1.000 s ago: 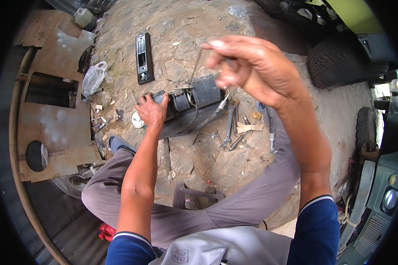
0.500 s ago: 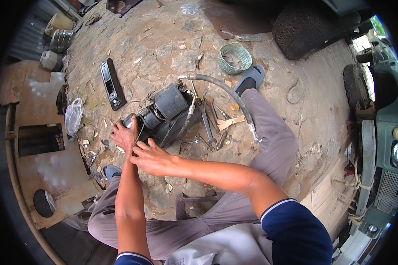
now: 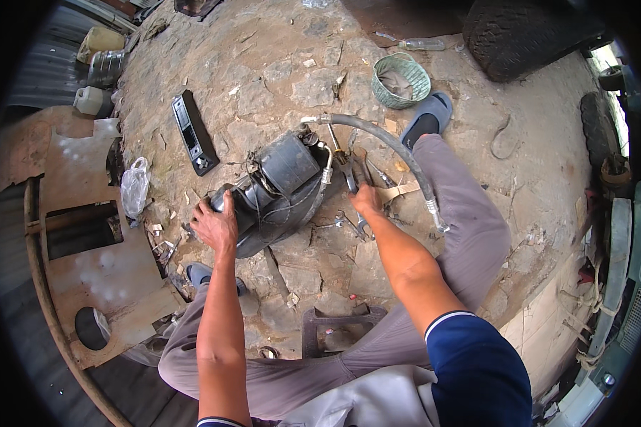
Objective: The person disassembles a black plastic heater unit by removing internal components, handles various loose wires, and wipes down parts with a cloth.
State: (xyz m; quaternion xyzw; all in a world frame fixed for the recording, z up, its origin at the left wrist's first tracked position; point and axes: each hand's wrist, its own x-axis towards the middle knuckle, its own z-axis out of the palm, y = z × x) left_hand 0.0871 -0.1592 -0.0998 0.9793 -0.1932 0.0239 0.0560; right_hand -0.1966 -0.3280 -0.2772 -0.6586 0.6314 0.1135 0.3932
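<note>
My left hand [image 3: 217, 222] is wrapped over the near left end of a black cylindrical motor unit [image 3: 286, 165], thumb on top and fingers down its far side. The unit lies tilted on a dark base, with wires around it. A thick grey hose [image 3: 386, 136] with metal end fittings arches from its top toward my right knee. My right hand [image 3: 367, 201] is down among the tools right of the unit, its fingers closed around the middle of a wrench [image 3: 351, 176]. The fingertips are partly hidden.
Small spanners [image 3: 340, 220] and a pale wooden piece [image 3: 400, 191] lie near my right hand. A black panel [image 3: 192, 134], a green basket [image 3: 400, 80] and a plastic bag [image 3: 134, 188] are on the stone ground. A tyre [image 3: 527, 39] stands far right, a rusty metal sheet [image 3: 85, 270] left.
My right hand has left my left wrist and reached right to the tools, onto the wrench. My left hand stays at the motor unit's end. The whole view has shifted slightly.
</note>
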